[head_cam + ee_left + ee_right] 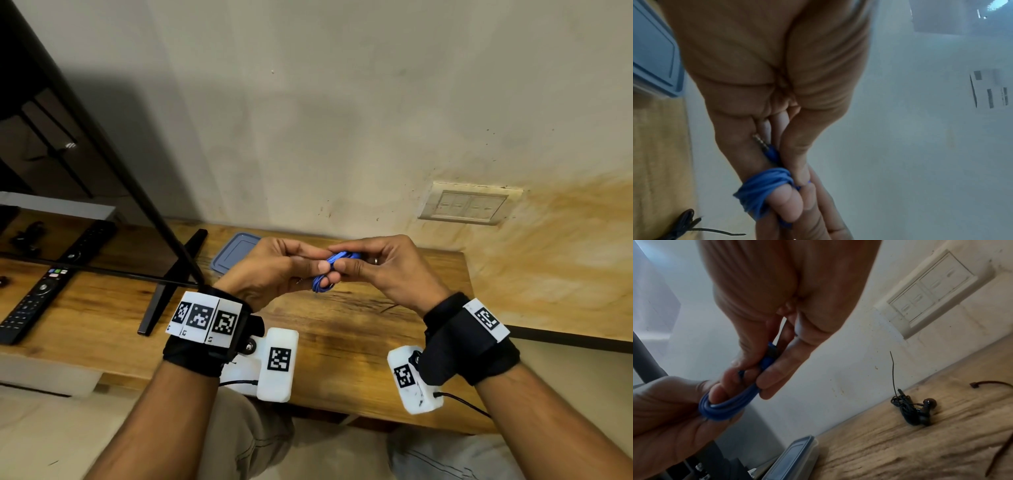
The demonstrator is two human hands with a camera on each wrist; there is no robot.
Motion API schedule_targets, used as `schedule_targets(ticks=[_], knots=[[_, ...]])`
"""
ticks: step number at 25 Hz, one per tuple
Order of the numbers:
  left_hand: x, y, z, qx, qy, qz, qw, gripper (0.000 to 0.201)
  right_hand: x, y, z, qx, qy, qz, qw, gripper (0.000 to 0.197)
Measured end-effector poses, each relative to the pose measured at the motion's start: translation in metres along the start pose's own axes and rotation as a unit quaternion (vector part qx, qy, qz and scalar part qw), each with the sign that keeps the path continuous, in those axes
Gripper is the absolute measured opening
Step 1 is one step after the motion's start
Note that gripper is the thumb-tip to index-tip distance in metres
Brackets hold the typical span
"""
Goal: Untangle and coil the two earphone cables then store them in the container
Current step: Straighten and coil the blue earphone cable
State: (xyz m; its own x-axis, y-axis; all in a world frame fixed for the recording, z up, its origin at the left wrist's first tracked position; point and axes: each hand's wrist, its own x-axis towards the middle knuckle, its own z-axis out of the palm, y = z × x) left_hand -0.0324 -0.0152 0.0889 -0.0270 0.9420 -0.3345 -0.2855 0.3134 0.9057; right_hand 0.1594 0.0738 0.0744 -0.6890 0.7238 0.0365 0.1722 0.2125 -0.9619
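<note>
In the head view, a blue earphone cable [325, 274] is held above the wooden desk [342, 329] between the left hand [274, 270] and the right hand [380, 267], both pinching it; the lidded container [233, 253] lies just behind.

In the left wrist view, the blue coil is seen wound round a left finger [785, 204], its jack plug [761, 141] not yet tucked in.

In the right wrist view, black earphones [914, 410] are seen bundled on the desk, well apart from the container. Coiling is judged nearly done; storing both remains.
</note>
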Motion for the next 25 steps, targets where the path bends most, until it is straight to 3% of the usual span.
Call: schedule_targets(ticks=[5, 7, 10, 15, 19, 23, 25], knots=[[0.005, -0.004, 0.006, -0.01, 0.025, 0.026, 0.999, 0.03, 0.001, 0.002, 0.001, 0.037, 0.04, 0.008, 0.998, 0.021], [0.008, -0.007, 0.009, 0.014, 0.054, 0.078, 0.995, 0.022, 0.002, 0.0, 0.002, 0.054, 0.066, 0.015, 0.996, 0.017], [0.013, -0.011, 0.014, 0.181, 0.115, 0.178, 0.96, 0.019, 0.003, -0.001, 0.006, 0.092, 0.102, 0.04, 0.99, 0.014], [0.014, -0.012, 0.018, 0.337, 0.106, 0.214, 0.911, 0.033, 0.006, 0.002, 0.011, 0.169, 0.141, 0.096, 0.971, 0.019], [0.011, -0.013, 0.024, 0.488, 0.08, 0.26, 0.829, 0.043, 0.008, 0.002, 0.013, 0.179, 0.166, 0.126, 0.961, 0.023], [0.01, -0.01, 0.036, 0.619, 0.108, 0.25, 0.736, 0.033, 0.004, -0.004, 0.015, 0.217, 0.172, 0.159, 0.948, 0.018], [0.011, -0.012, 0.04, 0.654, 0.117, 0.238, 0.708, 0.03, 0.002, -0.006, 0.014, 0.234, 0.172, 0.178, 0.94, 0.019]])
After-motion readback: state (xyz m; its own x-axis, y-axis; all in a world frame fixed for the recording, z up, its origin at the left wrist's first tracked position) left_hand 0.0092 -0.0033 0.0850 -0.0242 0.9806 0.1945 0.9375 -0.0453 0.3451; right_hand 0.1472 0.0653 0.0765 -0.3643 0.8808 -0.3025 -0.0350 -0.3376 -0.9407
